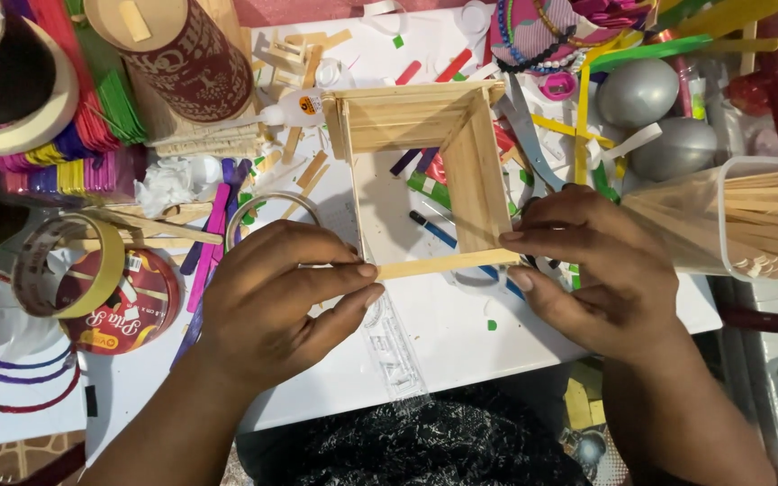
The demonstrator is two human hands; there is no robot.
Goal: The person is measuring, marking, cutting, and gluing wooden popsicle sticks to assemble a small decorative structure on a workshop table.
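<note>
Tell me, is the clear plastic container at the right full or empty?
Partly full. The clear container lies tipped on its side, and many plain wooden sticks show through its wall.

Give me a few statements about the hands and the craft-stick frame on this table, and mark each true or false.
1. Both hands pinch one wooden craft stick by its ends. True.
2. The left hand holds a glue bottle. False: the glue bottle lies apart, beyond the frame.
3. The stick lies along the near edge of the wooden stick frame. True.
4. The clear tub by the right hand holds marbles. False: it holds craft sticks.
</note>
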